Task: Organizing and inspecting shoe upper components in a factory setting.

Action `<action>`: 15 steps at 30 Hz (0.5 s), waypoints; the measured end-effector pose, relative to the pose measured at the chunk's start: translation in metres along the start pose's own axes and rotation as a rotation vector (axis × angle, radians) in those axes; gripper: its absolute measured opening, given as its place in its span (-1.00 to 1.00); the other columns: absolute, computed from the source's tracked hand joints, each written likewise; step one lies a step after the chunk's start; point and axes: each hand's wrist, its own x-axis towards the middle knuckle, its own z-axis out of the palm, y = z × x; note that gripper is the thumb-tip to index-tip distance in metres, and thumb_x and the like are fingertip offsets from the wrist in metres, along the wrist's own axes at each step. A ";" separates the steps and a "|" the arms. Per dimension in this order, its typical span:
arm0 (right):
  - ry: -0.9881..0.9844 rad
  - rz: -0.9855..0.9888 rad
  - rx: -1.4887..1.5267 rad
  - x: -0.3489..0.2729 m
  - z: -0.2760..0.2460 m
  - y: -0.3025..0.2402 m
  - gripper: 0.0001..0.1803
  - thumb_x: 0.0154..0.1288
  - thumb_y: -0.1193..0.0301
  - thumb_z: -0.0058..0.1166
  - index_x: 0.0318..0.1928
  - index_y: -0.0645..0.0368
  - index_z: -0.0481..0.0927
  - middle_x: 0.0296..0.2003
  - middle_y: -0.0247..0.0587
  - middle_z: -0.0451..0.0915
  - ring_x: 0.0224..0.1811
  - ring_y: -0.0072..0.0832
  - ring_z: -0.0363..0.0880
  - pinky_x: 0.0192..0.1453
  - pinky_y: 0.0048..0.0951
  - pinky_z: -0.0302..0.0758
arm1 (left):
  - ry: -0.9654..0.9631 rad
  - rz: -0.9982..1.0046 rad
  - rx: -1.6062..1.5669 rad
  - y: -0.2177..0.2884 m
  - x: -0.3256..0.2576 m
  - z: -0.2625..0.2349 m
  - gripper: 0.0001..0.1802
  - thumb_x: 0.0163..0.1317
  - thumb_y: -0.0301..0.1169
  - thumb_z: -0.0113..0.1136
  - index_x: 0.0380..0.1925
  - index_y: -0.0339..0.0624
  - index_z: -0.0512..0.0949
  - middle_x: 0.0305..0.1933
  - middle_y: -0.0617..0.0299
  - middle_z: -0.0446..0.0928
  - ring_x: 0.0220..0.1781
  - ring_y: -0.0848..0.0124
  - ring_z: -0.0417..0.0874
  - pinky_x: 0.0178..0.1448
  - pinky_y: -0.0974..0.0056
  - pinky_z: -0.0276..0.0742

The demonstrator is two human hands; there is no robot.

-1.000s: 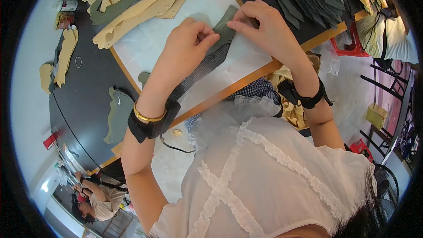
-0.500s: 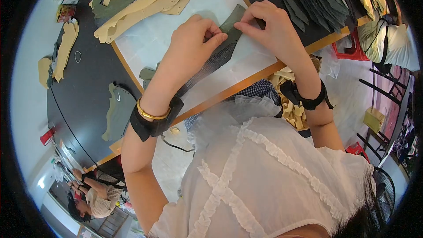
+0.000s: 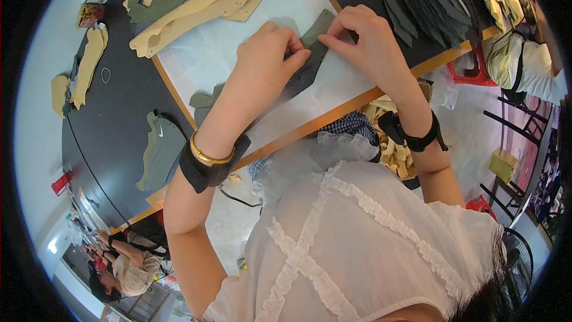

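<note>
A dark green cut panel (image 3: 307, 77), which looks like a shoe-upper piece, lies slantwise on a white work surface (image 3: 345, 80). Part of its lower left runs hidden beneath my left forearm. My left hand (image 3: 268, 53) pinches its left edge, thumb and forefinger together. Close by on the right, my right hand (image 3: 360, 42) has its thumb and forefinger closed at the panel's upper right edge. Another small green piece (image 3: 204, 101) shows left of my left forearm. Black bands wrap both my forearms.
A pile of cream and green panels (image 3: 208, 3) covers the far left of the white surface. Dark panels (image 3: 411, 0) are stacked at the far right. One green panel (image 3: 167, 149) lies on the black table at left. A box of cream scraps (image 3: 396, 155) stands below the edge.
My left hand has shifted slightly right along the panel, and its fingers are closer together. The right hand stays nearly in place, pinching at the panel's edge.
</note>
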 end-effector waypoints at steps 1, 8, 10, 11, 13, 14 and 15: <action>0.006 -0.008 -0.004 0.000 -0.003 -0.001 -0.79 0.07 0.36 0.30 -0.52 0.18 0.55 -0.51 -0.28 0.53 -0.29 -0.26 0.47 -0.16 -0.26 0.43 | 0.007 0.007 0.004 0.002 0.000 -0.001 -0.79 0.23 -0.40 0.29 -0.37 -0.36 0.54 -0.37 0.14 0.44 -0.38 0.37 0.48 -0.24 0.29 0.44; 0.047 -0.049 -0.020 0.002 0.003 -0.001 -0.78 0.05 0.40 0.35 -0.49 0.20 0.54 -0.52 -0.29 0.47 -0.36 -0.35 0.43 -0.26 -0.34 0.40 | 0.010 -0.014 0.010 0.000 -0.001 -0.003 -0.79 0.19 -0.40 0.31 -0.38 -0.35 0.53 -0.36 0.09 0.45 -0.37 0.29 0.50 -0.22 0.24 0.46; 0.098 -0.106 -0.046 0.003 0.002 -0.001 -0.78 0.04 0.44 0.38 -0.45 0.22 0.54 -0.54 -0.31 0.43 -0.41 -0.43 0.41 -0.33 -0.43 0.37 | 0.034 0.002 0.013 0.000 -0.002 -0.002 -0.78 0.18 -0.40 0.32 -0.39 -0.33 0.52 -0.35 0.08 0.46 -0.37 0.27 0.51 -0.21 0.23 0.47; 0.049 -0.002 0.010 0.002 0.001 -0.001 -0.80 0.07 0.42 0.35 -0.42 0.21 0.56 -0.50 -0.29 0.47 -0.37 -0.40 0.44 -0.27 -0.40 0.41 | 0.032 -0.005 0.025 -0.001 -0.003 0.000 -0.78 0.18 -0.38 0.33 -0.40 -0.32 0.53 -0.35 0.08 0.46 -0.36 0.25 0.53 -0.21 0.21 0.47; 0.013 0.087 0.061 0.003 -0.003 0.000 -0.81 0.10 0.40 0.32 -0.39 0.20 0.57 -0.47 -0.26 0.51 -0.33 -0.37 0.46 -0.20 -0.37 0.44 | 0.044 0.002 0.046 0.000 -0.004 0.002 -0.78 0.17 -0.37 0.34 -0.40 -0.30 0.53 -0.35 0.07 0.46 -0.35 0.23 0.54 -0.21 0.20 0.48; 0.057 0.188 0.264 0.004 -0.008 0.002 -0.82 0.15 0.41 0.30 -0.34 0.23 0.58 -0.44 -0.26 0.53 -0.33 -0.42 0.49 -0.21 -0.43 0.46 | 0.047 -0.006 0.049 0.001 -0.004 0.003 -0.78 0.16 -0.37 0.34 -0.40 -0.29 0.54 -0.35 0.07 0.47 -0.34 0.22 0.55 -0.20 0.19 0.48; 0.093 0.287 0.473 0.003 -0.010 0.004 -0.83 0.19 0.42 0.27 -0.28 0.25 0.60 -0.40 -0.25 0.55 -0.33 -0.47 0.52 -0.21 -0.49 0.47 | 0.050 -0.021 0.052 0.001 -0.006 0.003 -0.78 0.16 -0.36 0.35 -0.40 -0.28 0.54 -0.35 0.06 0.47 -0.33 0.21 0.56 -0.20 0.18 0.48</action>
